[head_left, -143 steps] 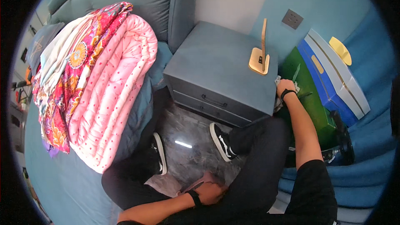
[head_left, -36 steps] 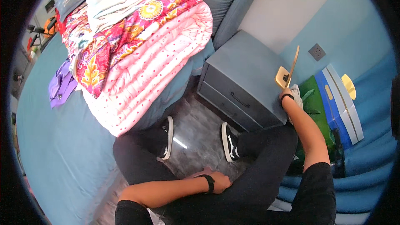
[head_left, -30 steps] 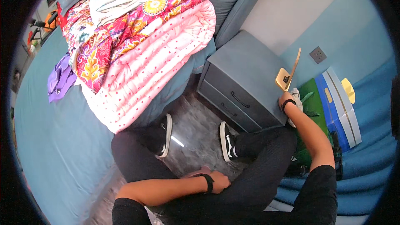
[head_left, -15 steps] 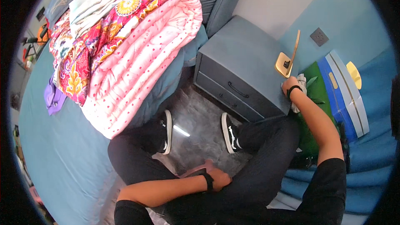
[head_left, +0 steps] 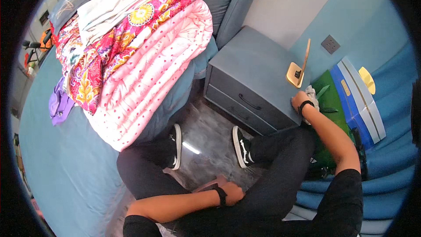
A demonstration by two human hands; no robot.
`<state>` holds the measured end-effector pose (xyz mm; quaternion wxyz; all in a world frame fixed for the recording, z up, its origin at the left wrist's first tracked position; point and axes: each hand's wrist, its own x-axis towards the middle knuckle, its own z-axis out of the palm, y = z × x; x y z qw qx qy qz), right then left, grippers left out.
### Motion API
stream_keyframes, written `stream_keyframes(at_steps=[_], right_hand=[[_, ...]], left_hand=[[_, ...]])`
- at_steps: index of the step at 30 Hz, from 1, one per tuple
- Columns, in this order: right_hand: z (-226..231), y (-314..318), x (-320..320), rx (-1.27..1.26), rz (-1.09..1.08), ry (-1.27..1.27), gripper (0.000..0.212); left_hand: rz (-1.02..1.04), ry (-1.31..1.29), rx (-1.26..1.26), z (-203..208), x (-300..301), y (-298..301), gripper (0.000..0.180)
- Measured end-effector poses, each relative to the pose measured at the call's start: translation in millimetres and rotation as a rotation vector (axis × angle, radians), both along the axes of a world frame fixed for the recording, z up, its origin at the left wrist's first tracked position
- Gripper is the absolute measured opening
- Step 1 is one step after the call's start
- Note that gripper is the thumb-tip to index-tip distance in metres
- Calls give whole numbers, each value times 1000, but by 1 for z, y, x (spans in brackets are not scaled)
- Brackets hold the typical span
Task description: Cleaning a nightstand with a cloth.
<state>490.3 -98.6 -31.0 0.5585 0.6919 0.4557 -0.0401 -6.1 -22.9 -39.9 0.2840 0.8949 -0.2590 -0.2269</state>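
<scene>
My right hand (head_left: 300,99) is closed around a pale greyish cloth (head_left: 311,93) at the right edge of the grey nightstand (head_left: 252,57). Part of the cloth sticks out past the wrist, and the rest is hidden behind the hand. Just beyond the fingers, a small wooden stand (head_left: 294,75) with a thin upright piece sits on the nightstand top. My left hand (head_left: 232,193) lies across my lap with its fingers curled, and nothing shows in it. Below the nightstand top are drawers with a dark handle (head_left: 249,102).
On the left, the blue bed (head_left: 52,162) bears a pink dotted quilt (head_left: 149,83), patterned bedding (head_left: 94,70) and a purple cloth (head_left: 60,103). Right of the nightstand stand a green panel (head_left: 326,101), a blue-and-white box (head_left: 357,98) and a blue curtain (head_left: 394,109). A socket (head_left: 330,44) is on the wall.
The view has shifted slightly, so the bed and nightstand appear lower. My right hand, with the cloth, has slid a little nearer along the nightstand's right edge. My left hand stays on my lap.
</scene>
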Motion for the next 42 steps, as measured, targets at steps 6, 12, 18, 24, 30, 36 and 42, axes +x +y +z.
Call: stream_keyframes(at_steps=[6, 12, 18, 24, 30, 36, 42], right_hand=[[15, 18, -68, 48, 80, 48, 23], [86, 30, -89, -161, 110, 116, 27], [67, 34, -54, -24, 28, -74, 20], [57, 37, -56, -55, 19, -66, 21], [99, 26, -133, 14, 55, 106, 17], [74, 9, -114, -38, 76, 116, 17], [67, 28, -99, 5, 1, 40, 18]], left_hand=[[-32, 38, 66, -6, -6, 2, 20], [-51, 57, -1, -19, -4, -4, 23], [-104, 16, 163, -7, 0, 3, 23], [-56, 76, 137, 2, 1, 4, 23], [-45, 80, 126, 7, -7, 4, 20], [-36, 81, 181, -7, -13, -9, 21], [29, 106, 253, -30, -24, -11, 24]])
